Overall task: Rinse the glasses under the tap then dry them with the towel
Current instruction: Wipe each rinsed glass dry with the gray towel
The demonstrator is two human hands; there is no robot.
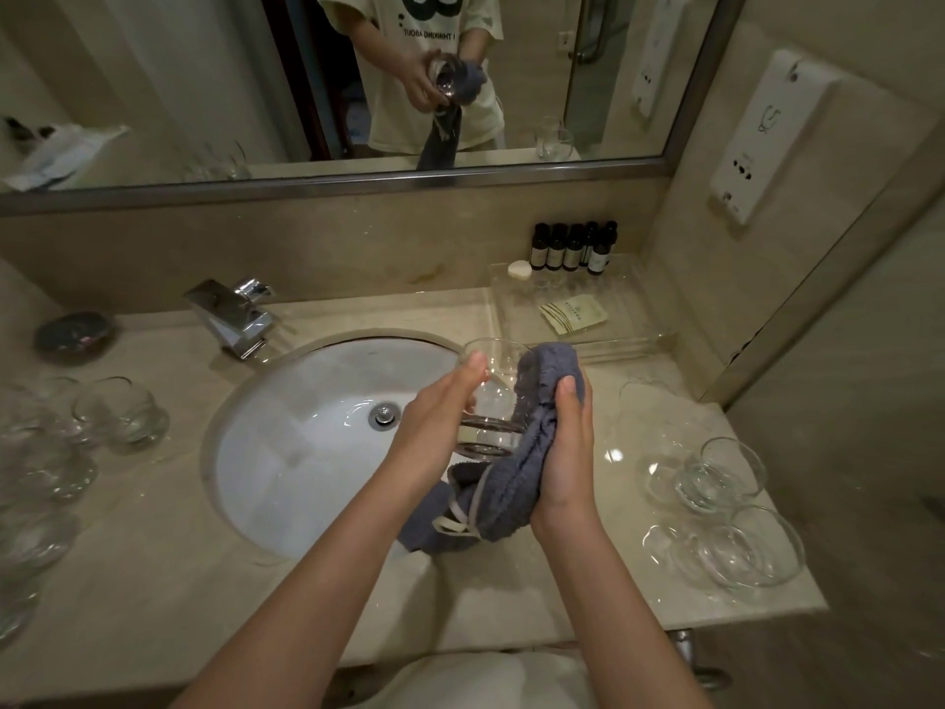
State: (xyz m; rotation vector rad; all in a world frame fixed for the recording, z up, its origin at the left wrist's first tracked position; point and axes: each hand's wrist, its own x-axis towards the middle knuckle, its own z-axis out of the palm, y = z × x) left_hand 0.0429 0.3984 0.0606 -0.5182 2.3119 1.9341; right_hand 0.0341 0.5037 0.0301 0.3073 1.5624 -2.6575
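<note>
- The left hand (440, 417) cups the side of a clear glass (488, 396) with fairly straight fingers, while the right hand (567, 442) grips a grey towel (511, 478) bunched against the glass's other side. The glass is tipped, its mouth pointing away from the person, and it hangs above the near right edge of the sink (307, 401).
- The left hand's hold looks more like a press than a wrap. If the glass is wet, it could slide out between palm and towel and drop into the sink or onto the bench (153, 580).
- A loose tail of towel hangs below the hands. A wide wiping sweep might drag it into the basin and wet it again.
- Several glasses (726, 514) stand close to the right of the right hand, near the bench edge. An elbow or the swinging towel could knock one off.
- More glasses (120, 411) wait well to the left of the left hand, and a hurried reach could clip them.
- Squeezing hard through the towel risks cracking the thin rim.
</note>
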